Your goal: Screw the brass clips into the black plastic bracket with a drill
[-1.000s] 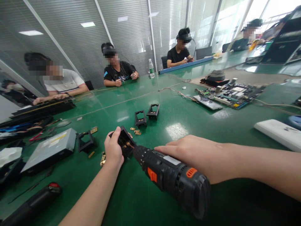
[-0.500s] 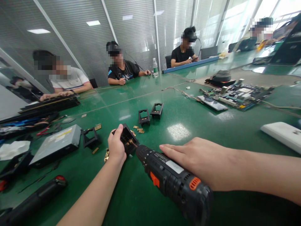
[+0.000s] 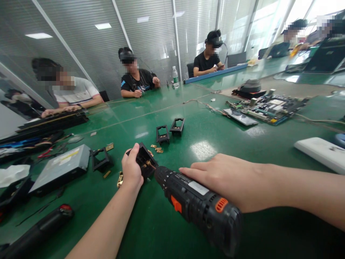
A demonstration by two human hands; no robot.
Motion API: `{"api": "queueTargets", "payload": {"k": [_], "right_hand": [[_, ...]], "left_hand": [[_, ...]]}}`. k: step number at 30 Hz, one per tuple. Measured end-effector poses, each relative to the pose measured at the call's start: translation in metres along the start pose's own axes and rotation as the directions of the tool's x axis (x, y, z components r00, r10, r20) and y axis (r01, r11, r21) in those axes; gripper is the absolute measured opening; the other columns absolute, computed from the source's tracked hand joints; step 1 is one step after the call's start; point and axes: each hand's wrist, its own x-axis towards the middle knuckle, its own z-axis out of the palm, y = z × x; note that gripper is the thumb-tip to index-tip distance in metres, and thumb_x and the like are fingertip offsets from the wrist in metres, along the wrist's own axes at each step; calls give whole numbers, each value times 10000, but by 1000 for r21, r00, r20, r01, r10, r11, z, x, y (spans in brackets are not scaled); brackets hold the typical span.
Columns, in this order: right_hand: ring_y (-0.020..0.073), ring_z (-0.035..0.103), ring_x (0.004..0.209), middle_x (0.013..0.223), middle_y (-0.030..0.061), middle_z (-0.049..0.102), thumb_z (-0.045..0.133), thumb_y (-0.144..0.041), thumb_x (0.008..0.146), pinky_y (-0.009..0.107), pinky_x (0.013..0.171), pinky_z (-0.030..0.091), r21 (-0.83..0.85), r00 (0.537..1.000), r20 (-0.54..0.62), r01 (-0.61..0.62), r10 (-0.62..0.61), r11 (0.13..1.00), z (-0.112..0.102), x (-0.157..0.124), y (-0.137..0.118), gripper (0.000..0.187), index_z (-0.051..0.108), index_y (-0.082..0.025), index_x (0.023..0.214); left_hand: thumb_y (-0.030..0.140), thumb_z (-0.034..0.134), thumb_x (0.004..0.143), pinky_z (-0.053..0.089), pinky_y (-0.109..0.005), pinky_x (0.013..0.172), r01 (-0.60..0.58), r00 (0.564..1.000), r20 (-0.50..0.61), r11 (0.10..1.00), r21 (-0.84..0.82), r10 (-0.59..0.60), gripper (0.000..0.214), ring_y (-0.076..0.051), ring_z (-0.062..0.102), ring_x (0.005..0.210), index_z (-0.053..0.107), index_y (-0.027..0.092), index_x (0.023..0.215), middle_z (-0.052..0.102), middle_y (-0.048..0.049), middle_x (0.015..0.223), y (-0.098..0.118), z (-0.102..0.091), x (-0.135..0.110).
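Observation:
My left hand (image 3: pixel 132 169) is closed around a black plastic frame (image 3: pixel 145 160), its thumb pressed on the upper edge. Small brass screws or terminals show inside the frame. My right hand (image 3: pixel 215 176) grips a black and orange cordless drill (image 3: pixel 194 201) from its far side, index finger stretched along the body; the drill's handle is hidden. The drill's bit reaches into the frame at the brass fittings. Just beyond lie several small brass plates (image 3: pixel 159 149) and two similar black frames (image 3: pixel 162 134). Another black frame (image 3: pixel 101 159) rests to the left of my left hand.
A silver disc drive (image 3: pixel 60 167) and a black-handled tool (image 3: pixel 40 226) lie at left. Farther right are a circuit board (image 3: pixel 272 108), a phone-like slab (image 3: pixel 239 117) and a white case (image 3: pixel 320 153). Several people sit across the green table (image 3: pixel 129 118).
The view has shifted slightly, moving everything a little left in the picture. Both hands keep their holds, with the bit still in the frame. A person across the table has raised a hand.

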Motion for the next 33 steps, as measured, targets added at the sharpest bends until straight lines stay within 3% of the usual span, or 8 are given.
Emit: {"api": "queueTargets", "payload": {"k": [8, 25, 28, 33], "right_hand": [[253, 730, 858, 1069, 118, 740, 734, -349, 861, 310, 686, 469, 138, 999, 7, -32, 31, 990, -4, 1, 6, 510, 603, -181, 1325], [258, 724, 820, 1032, 113, 742, 738, -343, 827, 318, 669, 457, 109, 1000, 15, -26, 25, 994, -1, 3, 6, 545, 598, -175, 1327], [262, 727, 847, 1035, 113, 744, 744, -337, 825, 317, 687, 468, 140, 1000, 13, -24, 22, 990, -1, 2, 7, 527, 609, -179, 1310], [266, 727, 870, 1038, 117, 744, 738, -324, 835, 319, 709, 482, 184, 999, 23, -36, 32, 982, -1, 4, 6, 482, 623, -177, 1279]], "left_hand": [[513, 837, 725, 551, -333, 555, -3, 1000, -19, 1000, -31, 3, 401, -209, 662, 576, 622, 197, 846, 663, 5, 668, 0, 1, 0], [551, 826, 718, 558, -346, 574, -2, 1000, -21, 1000, -1, 2, 433, -208, 658, 568, 610, 199, 848, 658, 4, 681, 1, 1, -1], [512, 852, 708, 562, -339, 596, -43, 998, -44, 999, -2, 43, 409, -202, 662, 594, 609, 203, 824, 643, 19, 676, 1, 1, -1], [544, 823, 735, 567, -369, 600, -12, 1000, -17, 1000, 2, 12, 415, -231, 685, 597, 619, 203, 855, 668, -4, 691, 0, 0, 0]]}}
